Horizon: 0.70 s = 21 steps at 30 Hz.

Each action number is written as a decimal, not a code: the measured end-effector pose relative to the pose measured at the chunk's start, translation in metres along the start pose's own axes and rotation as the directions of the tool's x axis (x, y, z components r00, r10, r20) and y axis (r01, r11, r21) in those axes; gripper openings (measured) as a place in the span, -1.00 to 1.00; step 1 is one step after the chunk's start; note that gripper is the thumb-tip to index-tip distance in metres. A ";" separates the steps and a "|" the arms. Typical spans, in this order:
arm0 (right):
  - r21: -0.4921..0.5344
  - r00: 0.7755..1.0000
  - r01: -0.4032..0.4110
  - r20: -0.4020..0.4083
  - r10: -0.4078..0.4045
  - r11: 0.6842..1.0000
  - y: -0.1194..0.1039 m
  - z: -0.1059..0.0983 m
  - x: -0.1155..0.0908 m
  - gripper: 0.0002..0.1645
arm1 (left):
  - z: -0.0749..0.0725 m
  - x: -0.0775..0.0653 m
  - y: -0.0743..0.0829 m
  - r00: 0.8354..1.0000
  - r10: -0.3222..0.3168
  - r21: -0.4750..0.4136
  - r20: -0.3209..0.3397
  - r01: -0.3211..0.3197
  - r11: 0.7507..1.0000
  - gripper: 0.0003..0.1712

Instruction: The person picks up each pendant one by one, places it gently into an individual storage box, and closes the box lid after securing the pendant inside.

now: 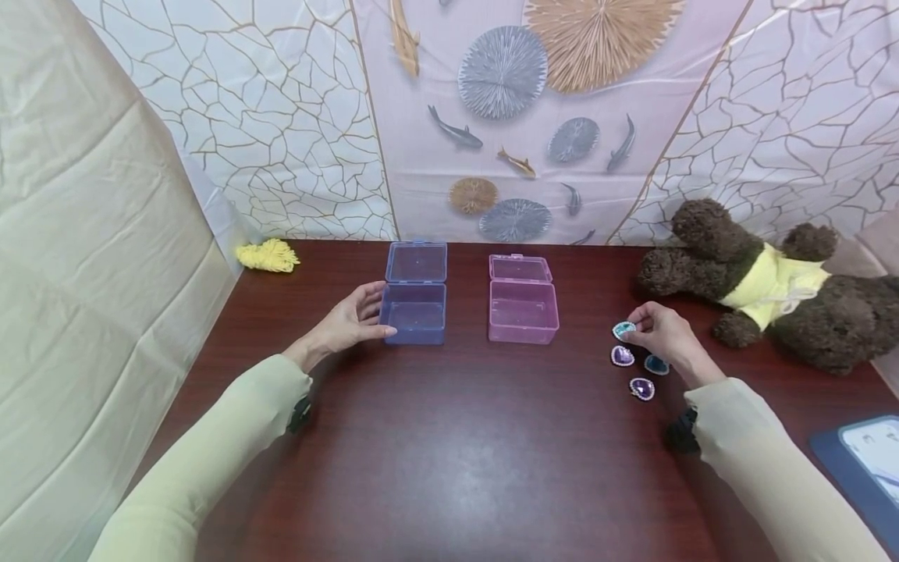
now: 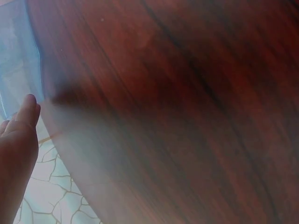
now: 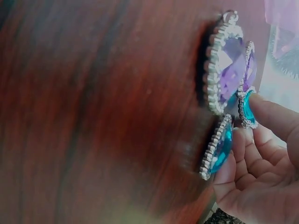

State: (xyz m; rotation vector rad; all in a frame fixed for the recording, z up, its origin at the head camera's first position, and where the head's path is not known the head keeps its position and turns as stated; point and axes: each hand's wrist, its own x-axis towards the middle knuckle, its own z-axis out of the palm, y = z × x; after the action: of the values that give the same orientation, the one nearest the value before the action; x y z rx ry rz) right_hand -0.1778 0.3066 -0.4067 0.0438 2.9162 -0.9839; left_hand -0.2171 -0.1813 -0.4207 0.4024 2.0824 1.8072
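A blue clear plastic box (image 1: 414, 314) stands with its lid folded back. My left hand (image 1: 354, 316) grips its left side, thumb at the front corner and fingers at the back; in the left wrist view the fingertips (image 2: 31, 105) are right at the blue wall. At the right, my right hand (image 1: 666, 337) pinches a teal heart-shaped gem pendant (image 3: 249, 109) with a sparkling rim between thumb and fingers. Near this hand lie another teal pendant (image 1: 656, 364) and two purple heart pendants, one nearer the front (image 1: 642, 389) and one farther back (image 1: 622, 356).
A pink clear plastic box (image 1: 523, 312) with its lid back stands right of the blue one. A brown teddy bear (image 1: 787, 289) in yellow lies at the right, a phone-like device (image 1: 871, 453) in front of it. Yellow yarn (image 1: 268, 256) lies back left; a patterned curtain borders the table.
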 end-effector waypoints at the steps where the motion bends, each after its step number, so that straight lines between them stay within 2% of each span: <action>1: 0.003 1.000 -0.002 0.000 0.002 1.000 0.000 0.000 0.000 -0.70 | 0.000 0.000 0.000 1.000 0.000 -0.001 -0.002 0.000 1.000 -0.04; 4: 0.003 1.000 -0.006 -0.009 0.006 1.000 -0.002 -0.002 -0.002 -0.71 | 0.000 0.001 0.000 1.000 -0.003 0.003 -0.005 0.003 1.000 -0.05; 7: 0.035 0.998 0.003 -0.068 -0.001 0.999 -0.008 -0.005 -0.003 -0.72 | -0.001 0.002 -0.001 1.000 -0.008 0.013 -0.008 0.008 1.000 -0.05; 9: 0.170 0.994 0.028 -0.107 -0.010 0.985 -0.015 -0.007 -0.002 -0.73 | -0.001 0.002 -0.002 1.000 -0.012 0.021 -0.011 0.012 1.000 -0.05; 10: 0.263 0.991 0.049 -0.130 -0.015 0.964 -0.020 -0.009 -0.001 -0.76 | -0.001 0.003 -0.002 1.000 -0.011 0.023 -0.012 0.012 1.000 -0.05; 11: 0.384 0.989 0.074 -0.147 -0.018 0.920 -0.027 -0.010 0.001 -0.79 | -0.001 0.003 -0.002 1.000 -0.012 0.026 -0.013 0.012 1.000 -0.05; 12: 0.512 0.987 0.102 -0.157 -0.024 0.853 -0.036 -0.010 0.002 -0.81 | -0.001 0.003 -0.002 1.000 -0.011 0.028 -0.014 0.012 1.000 -0.05; 13: 0.633 0.987 0.121 -0.159 -0.025 0.765 -0.046 -0.010 0.004 -0.83 | -0.001 0.003 -0.002 1.000 -0.011 0.029 -0.015 0.011 1.000 -0.05; 14: 0.737 0.988 0.130 -0.155 -0.021 0.664 -0.057 -0.009 0.006 -0.83 | -0.001 0.003 -0.002 1.000 -0.011 0.029 -0.016 0.011 1.000 -0.05; 15: 0.808 0.988 0.134 -0.152 -0.017 0.573 -0.070 -0.008 0.007 -0.83 | -0.001 0.003 -0.002 1.000 -0.010 0.028 -0.016 0.011 1.000 -0.05; 16: 0.861 0.989 0.132 -0.145 -0.012 0.491 -0.084 -0.006 0.008 -0.82 | -0.001 0.003 -0.002 1.000 -0.010 0.026 -0.017 0.011 1.000 -0.05; 17: 0.897 0.992 0.119 -0.129 -0.004 0.426 -0.098 -0.003 0.009 -0.81 | -0.001 0.003 -0.002 1.000 -0.012 0.024 -0.018 0.013 1.000 -0.06; 18: 0.915 0.994 0.101 -0.109 -0.001 0.390 -0.113 0.000 0.010 -0.81 | 0.000 0.003 -0.002 1.000 -0.013 0.022 -0.019 0.014 1.000 -0.06; 19: 0.922 0.996 0.080 -0.087 0.003 0.379 -0.127 0.006 0.011 -0.80 | 0.000 0.003 -0.002 1.000 -0.012 0.022 -0.019 0.013 1.000 -0.06; 21: 0.920 0.999 0.045 -0.047 -0.005 0.390 -0.154 0.020 0.013 -0.78 | 0.000 0.004 -0.003 1.000 -0.010 0.020 -0.019 0.010 1.000 -0.07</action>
State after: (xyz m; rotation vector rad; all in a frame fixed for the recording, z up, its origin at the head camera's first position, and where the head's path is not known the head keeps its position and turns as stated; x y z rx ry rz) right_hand -0.1974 0.1719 -0.3302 0.0665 1.9326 -2.4846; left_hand -0.2204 -0.1804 -0.4241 0.3810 2.1133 1.7926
